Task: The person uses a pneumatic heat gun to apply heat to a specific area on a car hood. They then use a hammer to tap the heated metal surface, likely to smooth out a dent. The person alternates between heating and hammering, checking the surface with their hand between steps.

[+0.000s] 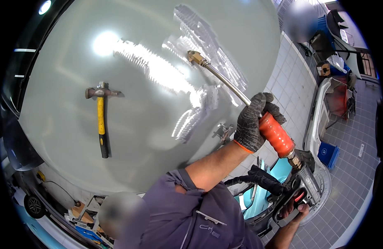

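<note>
Rod tool [282,143] slants across the right edge of a large grey panel [67,137], its brass-coloured tip [195,58] over the shiny bare streaks [214,45] toward the panel's far right part; whether the tip touches the metal I cannot tell. The gloved left hand [252,124] is curled tightly around the shaft where it meets the red sleeve [277,133]. The bare right hand [300,211], out past the panel's near right edge, is wrapped around the grip at the rear end; whether a finger presses the red trigger [299,196] cannot be made out.

Good handling here, as I judge it, means letting the left hand guide the tip and the right hand steady the weight behind, with both wrists in line with the shaft. The tip is best set squarely on bright bare metal rather than on the grey coat, with even pressure and no sideways skid. The hammer [101,116] lies toward the panel's left edge, well apart from the tip. A small metal piece [225,132] sits near the right edge below the left hand, so the sleeve should swing clear of it.
</note>
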Available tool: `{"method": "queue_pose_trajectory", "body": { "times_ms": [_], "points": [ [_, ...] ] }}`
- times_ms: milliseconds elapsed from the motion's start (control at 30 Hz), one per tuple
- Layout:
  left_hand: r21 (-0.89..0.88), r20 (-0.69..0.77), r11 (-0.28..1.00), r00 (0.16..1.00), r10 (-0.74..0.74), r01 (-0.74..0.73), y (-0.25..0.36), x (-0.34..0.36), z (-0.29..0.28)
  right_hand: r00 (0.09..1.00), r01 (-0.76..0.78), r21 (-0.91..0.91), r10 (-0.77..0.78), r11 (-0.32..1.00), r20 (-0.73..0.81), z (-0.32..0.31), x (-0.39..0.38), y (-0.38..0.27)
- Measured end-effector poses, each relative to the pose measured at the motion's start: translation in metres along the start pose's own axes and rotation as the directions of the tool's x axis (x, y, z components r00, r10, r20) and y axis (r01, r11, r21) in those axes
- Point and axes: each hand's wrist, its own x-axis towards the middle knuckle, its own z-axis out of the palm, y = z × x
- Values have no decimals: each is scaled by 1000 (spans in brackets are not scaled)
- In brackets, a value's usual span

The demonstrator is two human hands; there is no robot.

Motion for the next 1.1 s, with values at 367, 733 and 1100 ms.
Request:
{"method": "queue_pose_trajectory", "body": {
  "times_ms": [367, 733, 1100],
  "points": [
    [-62, -133, 992, 986, 103, -112, 54, 9, 6, 997, -25, -45, 28, 999, 71, -6, -13, 19],
    [-344, 686, 895, 727, 32, 285, 45, 17, -33, 994, -101, -6, 101, 995, 35, -5, -30, 15],
    [-107, -118, 992, 990, -74, 61, 33, 2, 3, 994, -44, -85, 52, 995, 100, -19, -19, 14]
  ]
}}
